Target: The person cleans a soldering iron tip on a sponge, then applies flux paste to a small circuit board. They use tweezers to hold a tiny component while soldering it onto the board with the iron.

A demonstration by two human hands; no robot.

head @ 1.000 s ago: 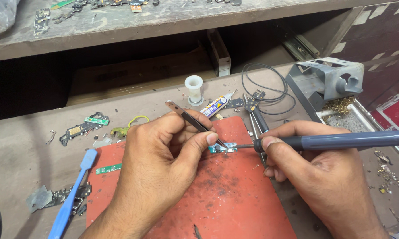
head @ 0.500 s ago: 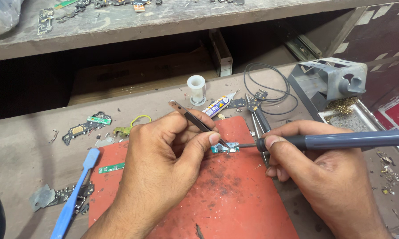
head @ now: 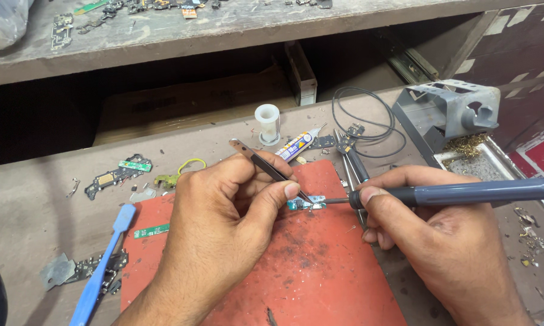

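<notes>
My left hand point(head: 224, 226) grips dark tweezers point(head: 266, 166) whose tips press down on a small circuit board point(head: 306, 203) lying on a red work mat point(head: 320, 271). My right hand point(head: 447, 241) holds a grey-handled soldering iron point(head: 465, 193) like a pen. Its tip touches the right edge of the small board. Both hands rest on the mat.
A blue brush point(head: 103, 271) lies at the mat's left edge, with scrap boards point(head: 118, 175) and a green strip point(head: 151, 230) nearby. Behind the mat stand a white spool point(head: 267, 122), a small tube point(head: 297, 145), a black wire coil point(head: 368, 121) and a grey metal iron stand point(head: 453, 111).
The view has shifted slightly. Both hands stay on the small board, with the iron tip still at its right edge.
</notes>
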